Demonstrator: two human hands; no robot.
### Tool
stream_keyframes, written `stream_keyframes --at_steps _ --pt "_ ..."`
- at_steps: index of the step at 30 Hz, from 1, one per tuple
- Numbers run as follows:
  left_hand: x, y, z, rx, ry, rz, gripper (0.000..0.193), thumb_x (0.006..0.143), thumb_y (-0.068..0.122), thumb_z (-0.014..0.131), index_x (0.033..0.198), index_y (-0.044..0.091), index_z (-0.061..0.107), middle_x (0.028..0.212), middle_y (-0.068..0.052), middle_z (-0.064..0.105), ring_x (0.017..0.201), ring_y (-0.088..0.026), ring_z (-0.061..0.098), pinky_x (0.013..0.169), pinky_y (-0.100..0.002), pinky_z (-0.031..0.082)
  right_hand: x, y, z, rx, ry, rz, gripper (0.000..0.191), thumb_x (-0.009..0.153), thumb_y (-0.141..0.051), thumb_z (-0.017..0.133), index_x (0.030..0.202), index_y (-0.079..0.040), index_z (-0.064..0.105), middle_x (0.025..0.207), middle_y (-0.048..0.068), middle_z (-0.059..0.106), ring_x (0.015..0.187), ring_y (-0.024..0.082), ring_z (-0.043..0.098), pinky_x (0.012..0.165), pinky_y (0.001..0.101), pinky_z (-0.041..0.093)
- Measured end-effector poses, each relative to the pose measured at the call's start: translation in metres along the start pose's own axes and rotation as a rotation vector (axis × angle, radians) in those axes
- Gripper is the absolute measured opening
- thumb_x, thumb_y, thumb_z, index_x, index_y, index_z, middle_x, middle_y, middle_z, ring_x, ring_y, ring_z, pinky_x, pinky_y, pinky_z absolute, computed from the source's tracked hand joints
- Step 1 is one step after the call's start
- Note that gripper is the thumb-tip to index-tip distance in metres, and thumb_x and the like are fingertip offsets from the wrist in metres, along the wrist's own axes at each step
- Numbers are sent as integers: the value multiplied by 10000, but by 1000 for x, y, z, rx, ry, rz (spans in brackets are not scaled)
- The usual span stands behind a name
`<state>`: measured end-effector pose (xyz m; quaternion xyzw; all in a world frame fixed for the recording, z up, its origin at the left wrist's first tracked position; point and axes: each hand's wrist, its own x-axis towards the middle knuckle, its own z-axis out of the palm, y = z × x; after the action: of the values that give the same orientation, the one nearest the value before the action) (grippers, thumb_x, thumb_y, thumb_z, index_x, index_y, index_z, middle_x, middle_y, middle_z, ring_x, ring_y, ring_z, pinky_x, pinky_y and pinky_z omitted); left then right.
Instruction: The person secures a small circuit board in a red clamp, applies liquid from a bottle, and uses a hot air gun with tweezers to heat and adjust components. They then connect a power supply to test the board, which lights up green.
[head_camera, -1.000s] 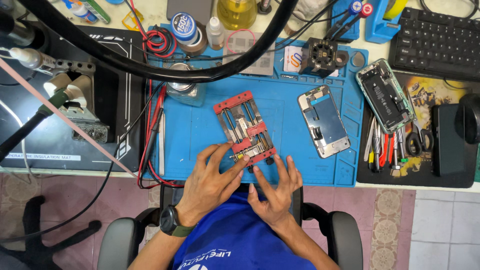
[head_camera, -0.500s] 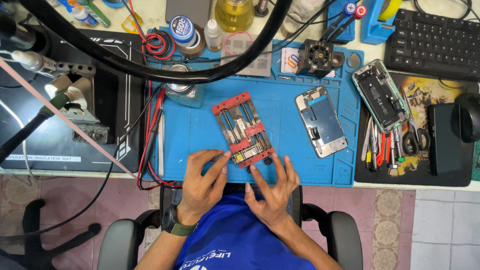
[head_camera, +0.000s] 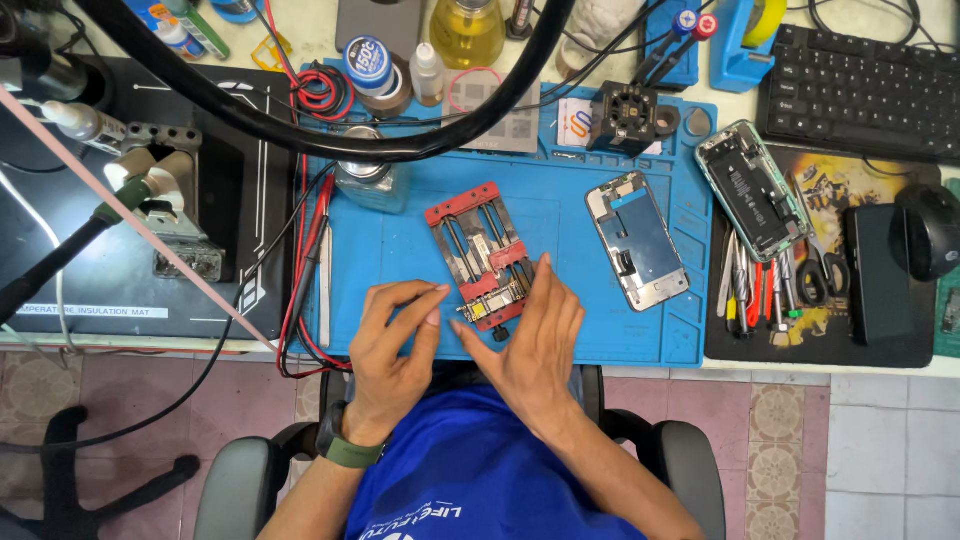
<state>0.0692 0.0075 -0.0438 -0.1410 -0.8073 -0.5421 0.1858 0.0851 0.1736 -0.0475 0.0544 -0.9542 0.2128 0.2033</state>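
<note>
Blue mat covers the tabletop. Both hands, left hand and right hand, touch the red clamp with loose fingers, each grip released.

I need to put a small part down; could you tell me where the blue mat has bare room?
Bare mat lies between the red jig and the probes, and between jig and phone frame. The mat's back edge is crowded.

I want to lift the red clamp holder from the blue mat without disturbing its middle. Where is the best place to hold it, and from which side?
Probably grip the red clamp holder by its two long outer edges, coming from above. It lies flat and tilted on the blue mat, with rails and small parts in the middle. The right hand touches its near end; the left hand is beside it.
</note>
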Motion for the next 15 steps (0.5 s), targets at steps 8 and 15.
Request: stream_keyframes --at_steps 8,15 --pt "24 0 -13 98 -316 109 613 797 -128 604 1379 64 613 1359 -162 575 1280 -353 530 1086 -428 473 13 19 -9 190 -146 -18 1121 735 -276 907 1542 112 233 1338 263 539 1165 408 516 1007 481 454" --pt "65 -5 -7 133 -664 289 845 703 70 794 1480 71 461 1545 -218 413 1498 -416 279 1200 -539 251 25 55 -38 340 -404 -30 1168 677 -272 943 1561 37 246 1437 239 487 1302 399 510 1087 439 450"
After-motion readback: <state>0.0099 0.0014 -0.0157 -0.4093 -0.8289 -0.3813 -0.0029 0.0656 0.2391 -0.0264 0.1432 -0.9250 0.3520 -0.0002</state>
